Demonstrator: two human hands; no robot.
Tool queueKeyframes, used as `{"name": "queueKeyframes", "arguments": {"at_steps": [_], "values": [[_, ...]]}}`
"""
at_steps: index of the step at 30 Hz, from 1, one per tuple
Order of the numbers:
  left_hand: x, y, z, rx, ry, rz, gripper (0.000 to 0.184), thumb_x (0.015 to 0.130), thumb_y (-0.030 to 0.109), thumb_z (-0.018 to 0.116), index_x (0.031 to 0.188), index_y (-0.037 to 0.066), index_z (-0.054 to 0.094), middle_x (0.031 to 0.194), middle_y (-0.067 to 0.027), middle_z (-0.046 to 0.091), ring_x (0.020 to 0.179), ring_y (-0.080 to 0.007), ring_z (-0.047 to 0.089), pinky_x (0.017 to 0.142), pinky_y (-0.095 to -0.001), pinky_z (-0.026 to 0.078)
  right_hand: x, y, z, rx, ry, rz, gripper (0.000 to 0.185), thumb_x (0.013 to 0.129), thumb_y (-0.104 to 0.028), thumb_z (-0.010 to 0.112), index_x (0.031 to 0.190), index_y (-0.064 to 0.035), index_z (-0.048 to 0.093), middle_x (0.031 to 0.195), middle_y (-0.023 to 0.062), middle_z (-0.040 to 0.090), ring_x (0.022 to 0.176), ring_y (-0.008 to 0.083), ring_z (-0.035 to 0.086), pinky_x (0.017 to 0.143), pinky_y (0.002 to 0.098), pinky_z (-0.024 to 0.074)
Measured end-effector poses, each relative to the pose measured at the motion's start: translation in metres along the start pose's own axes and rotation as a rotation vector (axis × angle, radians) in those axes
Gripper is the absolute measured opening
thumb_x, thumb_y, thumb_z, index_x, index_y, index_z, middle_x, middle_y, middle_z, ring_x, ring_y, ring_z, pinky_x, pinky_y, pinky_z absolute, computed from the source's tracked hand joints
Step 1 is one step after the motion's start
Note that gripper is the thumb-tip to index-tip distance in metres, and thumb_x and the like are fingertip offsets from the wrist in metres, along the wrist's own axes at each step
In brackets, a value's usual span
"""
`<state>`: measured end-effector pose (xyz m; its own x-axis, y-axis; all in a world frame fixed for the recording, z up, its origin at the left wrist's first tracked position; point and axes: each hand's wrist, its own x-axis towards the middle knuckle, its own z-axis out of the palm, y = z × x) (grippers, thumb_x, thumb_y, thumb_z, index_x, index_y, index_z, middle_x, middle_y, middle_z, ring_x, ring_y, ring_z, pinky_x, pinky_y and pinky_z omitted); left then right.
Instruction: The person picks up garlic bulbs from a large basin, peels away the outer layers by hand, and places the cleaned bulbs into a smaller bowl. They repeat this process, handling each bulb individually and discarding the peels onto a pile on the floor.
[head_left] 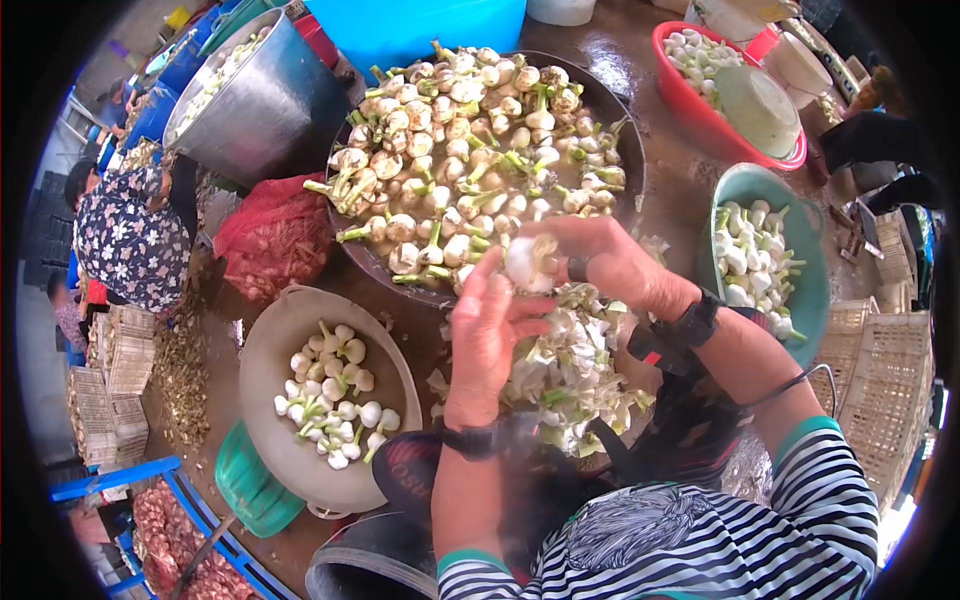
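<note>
Between both hands, in front of my chest, is a white garlic bulb [521, 262]. My left hand [484, 325] holds it from the left, and my right hand [610, 262] has its fingers closed at the bulb's top and right side. Just beyond them lies a large dark pan [638, 165] heaped with unpeeled, brown-stained garlic bulbs [455, 135] with green stems. Below the hands is a pile of peeled garlic skins [580, 365]. To the left, a wide grey basin [265, 370] holds clean white bulbs [340, 385].
A teal basin [815, 260] and a red basin [650, 60] with white bulbs are at the right. Farther left are a red mesh sack [275, 235], a metal pot [270, 100], a green basket [255, 480] and a person in a floral top [133, 235]. Wicker baskets [880, 380] stand far right.
</note>
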<state>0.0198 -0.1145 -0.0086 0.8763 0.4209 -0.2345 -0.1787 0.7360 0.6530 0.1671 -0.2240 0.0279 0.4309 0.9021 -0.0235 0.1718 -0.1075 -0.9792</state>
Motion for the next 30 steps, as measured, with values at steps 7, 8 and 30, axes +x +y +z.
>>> {"name": "queueKeyframes", "arguments": {"at_steps": [7, 8, 30], "values": [[0.002, -0.003, -0.006, -0.123, -0.058, 0.145, 0.05, 0.084, 0.003, 0.056, 0.13, 0.007, 0.036, 0.115, -0.0151, 0.054, 0.092, -0.0292, 0.062, 0.076, -0.0379, 0.054, 0.007, 0.007, 0.006, 0.288, 0.062, 0.03, 0.027, 0.085, -0.007, 0.056, 0.111, -0.0007, 0.061, 0.093, 0.0069, 0.065, 0.084, 0.014, 0.061, 0.073, 0.0272, 0.0492], [0.002, -0.001, -0.004, -0.184, -0.073, 0.16, 0.047, 0.083, 0.001, 0.055, 0.127, 0.008, 0.037, 0.119, -0.015, 0.051, 0.097, -0.0315, 0.059, 0.081, -0.0404, 0.053, 0.008, 0.002, 0.005, 0.263, 0.1, 0.075, 0.025, 0.086, -0.007, 0.055, 0.109, -0.0003, 0.061, 0.094, 0.0063, 0.065, 0.084, 0.0143, 0.061, 0.073, 0.0273, 0.0492], [-0.044, 0.056, -0.069, -0.453, 0.348, 0.701, 0.054, 0.089, 0.037, 0.05, 0.121, -0.006, 0.043, 0.116, -0.0195, 0.055, 0.1, -0.027, 0.057, 0.08, -0.0364, 0.049, 0.114, 0.132, -0.022, -0.608, 0.145, 0.109, 0.04, 0.07, 0.001, 0.055, 0.11, -0.0065, 0.059, 0.099, 0.0168, 0.062, 0.087, 0.031, 0.061, 0.077, 0.0383, 0.0492]]}}
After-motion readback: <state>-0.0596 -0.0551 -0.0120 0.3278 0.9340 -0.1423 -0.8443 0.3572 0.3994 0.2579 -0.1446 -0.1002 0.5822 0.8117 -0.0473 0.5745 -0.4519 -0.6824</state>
